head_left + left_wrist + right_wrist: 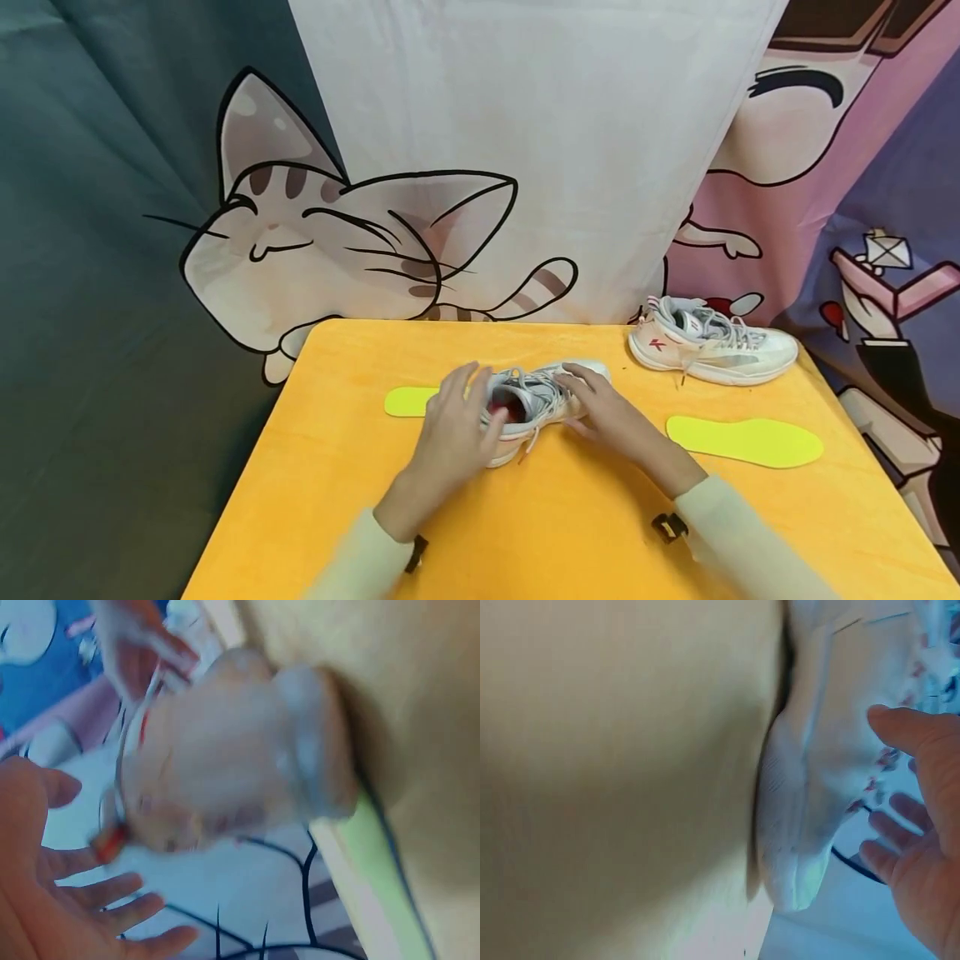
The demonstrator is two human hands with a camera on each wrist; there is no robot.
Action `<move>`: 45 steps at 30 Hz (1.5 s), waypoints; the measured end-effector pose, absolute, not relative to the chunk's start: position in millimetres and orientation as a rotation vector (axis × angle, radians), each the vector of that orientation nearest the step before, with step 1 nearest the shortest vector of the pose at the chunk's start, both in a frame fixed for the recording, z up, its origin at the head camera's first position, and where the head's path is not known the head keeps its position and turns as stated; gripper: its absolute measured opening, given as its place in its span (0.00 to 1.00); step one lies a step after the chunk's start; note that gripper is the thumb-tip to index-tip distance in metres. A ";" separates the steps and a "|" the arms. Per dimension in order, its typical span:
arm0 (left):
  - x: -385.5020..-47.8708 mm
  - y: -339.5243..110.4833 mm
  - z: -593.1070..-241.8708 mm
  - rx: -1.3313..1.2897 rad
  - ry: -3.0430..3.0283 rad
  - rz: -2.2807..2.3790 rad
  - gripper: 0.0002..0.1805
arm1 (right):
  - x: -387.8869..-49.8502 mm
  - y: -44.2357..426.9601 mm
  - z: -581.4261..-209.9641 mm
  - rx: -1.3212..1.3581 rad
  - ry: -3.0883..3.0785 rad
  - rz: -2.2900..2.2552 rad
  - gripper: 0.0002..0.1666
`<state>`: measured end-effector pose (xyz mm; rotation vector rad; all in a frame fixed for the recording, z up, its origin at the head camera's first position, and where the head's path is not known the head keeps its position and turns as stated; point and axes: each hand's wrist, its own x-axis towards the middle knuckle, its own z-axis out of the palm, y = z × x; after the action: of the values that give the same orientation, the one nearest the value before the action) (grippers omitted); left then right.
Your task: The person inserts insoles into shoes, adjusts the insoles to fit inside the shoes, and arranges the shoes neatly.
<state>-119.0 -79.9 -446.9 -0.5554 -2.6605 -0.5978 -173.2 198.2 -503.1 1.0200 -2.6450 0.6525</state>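
Note:
A white lace-up sneaker (553, 398) stands on the table between my two hands, toe pointing right and away. Its opening shows a dark red inside. My left hand (453, 427) is beside the heel, fingers spread; in the left wrist view a gap separates the palm from the blurred heel (225, 761). Over the toe end hovers my right hand (613, 414), its fingers loosely bent. The right wrist view has the thumb (900, 727) close to the sneaker's side (832, 765); whether it touches cannot be told. Partly hidden behind my left hand lies a yellow-green insole (407, 402).
The other white sneaker (712, 346) stands at the table's back right corner. A second yellow-green insole (746, 442) lies flat in front of it. Behind the yellow table (547, 525) hangs a cloth printed with a cartoon cat (300, 242).

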 end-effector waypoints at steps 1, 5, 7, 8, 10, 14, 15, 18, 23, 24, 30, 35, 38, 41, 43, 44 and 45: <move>-125.8 -83.9 -442.3 -0.525 -2.682 -0.696 0.31 | -168.7 197.8 -501.1 0.964 -2.659 0.713 0.42; -157.0 -97.1 -428.7 -0.407 -2.805 -1.047 0.28 | -151.6 191.2 -492.3 0.704 -2.694 0.986 0.33; -173.3 -101.0 -427.9 -0.361 -2.878 -1.185 0.28 | -145.3 187.2 -489.4 0.545 -2.740 1.163 0.26; -181.0 -102.1 -429.0 -0.352 -2.908 -1.252 0.28 | -143.1 185.7 -488.1 0.466 -2.771 1.245 0.23; -193.8 -102.9 -433.1 -0.336 -2.962 -1.394 0.28 | -139.6 183.3 -486.8 0.319 -2.845 1.450 0.18; -211.1 -101.3 -443.4 -0.367 -3.078 -1.571 0.28 | -137.6 180.1 -489.6 0.213 -2.942 1.901 0.21; -213.9 -100.7 -445.3 -0.379 -3.109 -1.621 0.28 | -137.4 178.9 -490.8 0.214 -2.936 2.030 0.23; -220.2 -99.9 -449.6 -0.431 -3.183 -1.742 0.27 | -138.4 174.3 -493.5 0.252 -2.898 2.341 0.29; -222.6 -97.9 -451.2 -0.484 -3.183 -1.905 0.21 | -138.7 165.9 -492.9 0.230 -2.835 2.569 0.34; -222.5 -97.3 -451.2 -0.494 -3.174 -1.914 0.20 | -138.5 164.8 -492.6 0.231 -2.829 2.576 0.34; -217.5 -94.2 -450.1 -0.497 -3.160 -1.853 0.19 | -136.9 162.7 -492.3 0.235 -2.801 2.605 0.33; -208.5 -93.4 -451.2 -0.453 -3.138 -1.845 0.17 | -137.0 165.9 -489.6 0.250 -2.783 2.597 0.32; -200.3 -91.5 -450.5 -0.432 -3.107 -1.874 0.16 | -137.8 169.9 -486.9 0.249 -2.764 2.591 0.31; -190.2 -87.9 -449.8 -0.449 -3.072 -1.820 0.15 | -138.7 174.5 -484.8 0.240 -2.764 2.579 0.28; -183.2 -84.6 -449.7 -0.457 -3.051 -1.740 0.15 | -139.3 177.3 -483.0 0.241 -2.772 2.560 0.27; -179.4 -82.8 -449.5 -0.453 -3.039 -1.710 0.15 | -139.7 178.8 -482.2 0.246 -2.775 2.553 0.27; -175.6 -80.8 -449.1 -0.434 -3.029 -1.685 0.15 | -140.0 180.2 -481.2 0.238 -2.772 2.555 0.28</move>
<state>-175.6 -80.8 -449.1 -0.4341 -3.0287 -1.6853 -140.0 180.2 -481.2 0.2383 -2.7717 2.5553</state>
